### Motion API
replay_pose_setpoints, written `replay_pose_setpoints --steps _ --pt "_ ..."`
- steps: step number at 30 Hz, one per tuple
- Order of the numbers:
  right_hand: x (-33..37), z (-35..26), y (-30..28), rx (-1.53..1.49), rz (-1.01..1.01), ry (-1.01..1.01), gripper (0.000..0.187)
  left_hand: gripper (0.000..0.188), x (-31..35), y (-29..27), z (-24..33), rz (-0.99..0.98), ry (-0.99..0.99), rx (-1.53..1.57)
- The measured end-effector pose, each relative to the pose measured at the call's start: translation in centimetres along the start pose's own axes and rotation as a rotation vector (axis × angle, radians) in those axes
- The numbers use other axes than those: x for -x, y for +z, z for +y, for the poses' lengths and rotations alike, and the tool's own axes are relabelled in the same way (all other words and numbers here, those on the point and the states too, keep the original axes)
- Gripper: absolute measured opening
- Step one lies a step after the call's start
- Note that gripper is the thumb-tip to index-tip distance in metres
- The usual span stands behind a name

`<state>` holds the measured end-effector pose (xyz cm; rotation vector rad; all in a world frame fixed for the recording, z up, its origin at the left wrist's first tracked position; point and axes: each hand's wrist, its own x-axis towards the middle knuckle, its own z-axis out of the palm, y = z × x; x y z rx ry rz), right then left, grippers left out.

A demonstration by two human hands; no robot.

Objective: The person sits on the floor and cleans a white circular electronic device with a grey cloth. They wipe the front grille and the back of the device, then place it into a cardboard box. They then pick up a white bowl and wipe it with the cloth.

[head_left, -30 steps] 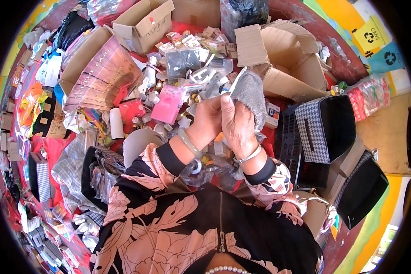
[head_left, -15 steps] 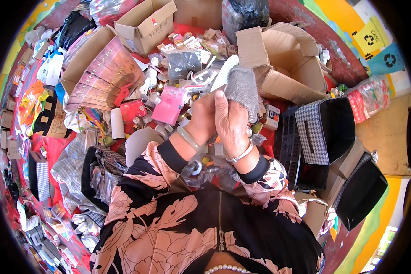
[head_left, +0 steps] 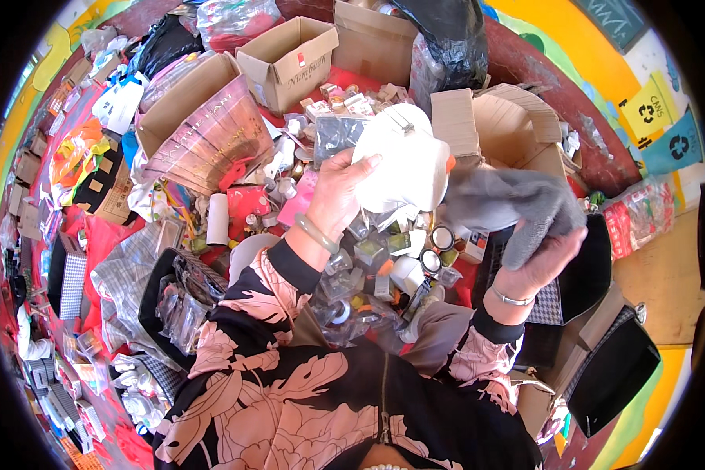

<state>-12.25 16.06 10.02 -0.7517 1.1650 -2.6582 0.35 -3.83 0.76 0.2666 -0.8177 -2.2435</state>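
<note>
My left hand (head_left: 337, 192) grips the left edge of a white, rounded, two-lobed thing (head_left: 403, 176), its thumb lying across the front. An orange spot shows at that thing's right edge; its exact kind I cannot tell. Off to the right, my right hand (head_left: 539, 262) is closed on a grey fabric piece (head_left: 544, 215) that looks like a sock. Motion blurs the fabric's left end, which stretches toward the white thing. Below both hands lies a heap of small clear jars and lids (head_left: 368, 270). A pink box (head_left: 299, 205) is partly hidden behind my left wrist.
Open cardboard boxes stand at the far left (head_left: 286, 66) and right (head_left: 517, 121). A patterned carton (head_left: 211, 133) leans at left. Black-lined bins sit by my right arm (head_left: 615, 352) and left arm (head_left: 153, 305). A black bag (head_left: 454, 47) rises at the back.
My hands, together before, are now apart. The grey fabric has come off the white thing and moved right with my right hand. The white thing is now broadly exposed in my left hand.
</note>
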Motion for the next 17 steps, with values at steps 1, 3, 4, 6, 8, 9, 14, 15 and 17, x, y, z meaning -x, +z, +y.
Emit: replay_pose_setpoints --steps 1,3,4,6,8,9,14,15,17 --pt "-0.5 0.0 -0.5 -0.068 0.041 0.004 0.050 0.021 0.2 0.1 0.1 -0.011 -0.018 0.019" --pt "-0.3 0.5 -0.8 -0.163 0.007 -0.024 0.052 0.021 0.4 0.6 0.2 -0.037 -0.018 0.012" --pt "-0.2 0.7 -0.8 -0.214 -0.009 -0.038 0.053 0.020 0.5 0.7 0.3 -0.051 -0.018 0.005" --pt "0.3 1.6 -1.6 -0.122 -0.260 -0.059 0.048 0.021 0.5 0.3 0.1 -0.069 -0.022 -0.070" --pt "0.8 2.5 -1.9 -0.019 -0.321 0.013 0.042 0.021 0.5 0.5 -0.1 -0.098 -0.031 -0.154" --pt "1.2 2.4 -2.0 0.288 -0.443 -0.043 0.037 0.021 0.7 0.8 -0.1 -0.114 -0.032 -0.203" --pt "2.5 5.0 3.6 1.273 -0.899 -0.655 0.035 0.018 2.1 1.9 -0.8 -0.113 0.081 -0.417" --pt "3.1 4.1 4.3 1.630 -1.040 0.099 0.038 0.024 2.0 1.2 -1.0 -0.200 0.195 -0.681" --pt "2.8 4.1 5.6 1.643 -0.948 0.335 0.039 0.027 2.3 0.8 -1.6 -0.198 0.368 -0.948"
